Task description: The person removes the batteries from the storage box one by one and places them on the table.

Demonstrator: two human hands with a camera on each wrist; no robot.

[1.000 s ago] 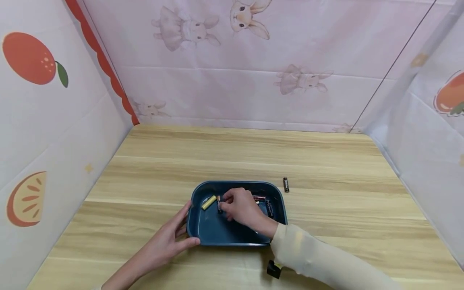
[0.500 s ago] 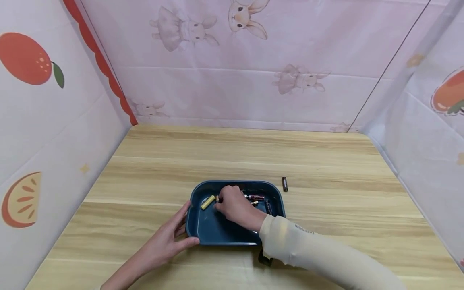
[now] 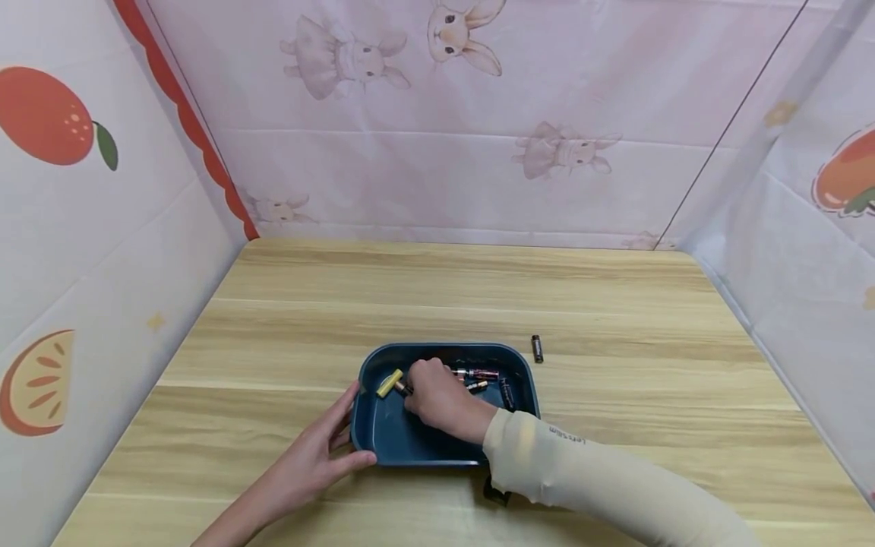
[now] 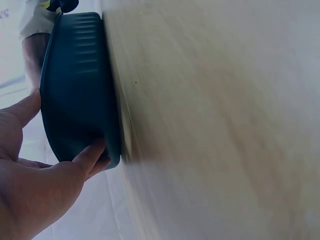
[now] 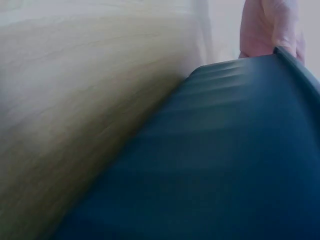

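Note:
A dark blue plastic tray [image 3: 403, 444] sits on the table with several AA-type batteries inside. My left hand [image 3: 311, 460] braces its near left corner, thumb and fingers spread along the outside; the left wrist view shows those fingers [image 4: 90, 156] against the wall. Inside the tray my right hand [image 3: 440, 395] has curled fingers at a dark battery [image 3: 403, 387], which sticks out on their left; the fingertips are hidden. Touching or close to that battery is a yellow battery [image 3: 389, 383]. Right of the hand lie a red-dark battery [image 3: 483, 374], a gold-and-black battery [image 3: 477, 387] and a dark battery [image 3: 506, 393].
One black battery [image 3: 537, 349] lies on the wooden table [image 3: 307, 304] beyond the tray's far right corner. Printed cloth walls [image 3: 437, 182] enclose the table's back and sides. A black device [image 3: 495, 492] hangs below my right sleeve.
My right hand has moved slightly left inside the tray. The dark battery at its fingers has turned from nearly upright in view to slanted, towards the yellow one. The left hand stays put.

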